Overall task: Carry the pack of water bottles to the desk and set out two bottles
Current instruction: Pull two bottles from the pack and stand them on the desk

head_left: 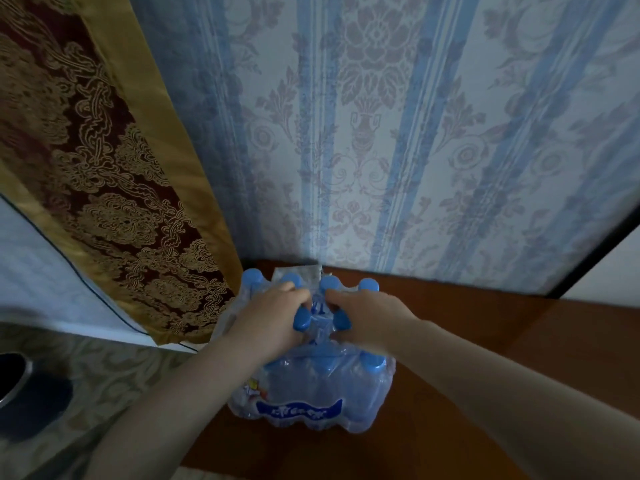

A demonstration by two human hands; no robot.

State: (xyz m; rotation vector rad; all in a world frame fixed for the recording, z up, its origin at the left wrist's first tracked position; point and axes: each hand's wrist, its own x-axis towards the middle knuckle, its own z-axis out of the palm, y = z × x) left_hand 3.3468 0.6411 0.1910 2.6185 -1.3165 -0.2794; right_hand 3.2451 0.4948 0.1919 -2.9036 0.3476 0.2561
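While pack [311, 386] sits on desk [485, 358], left hand [273, 317], right hand [367, 320] pinch its wrap; blue label unreadable.

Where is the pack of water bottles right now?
The shrink-wrapped pack of blue-capped water bottles sits low centre on the brown wooden desk, against the patterned wallpaper.

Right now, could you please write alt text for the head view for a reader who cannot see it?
Both hands, left hand and right hand, grip the plastic wrap on top of a pack of water bottles with blue caps, which sits on a brown wooden desk against blue patterned wallpaper. A gold-and-maroon curtain hangs left.
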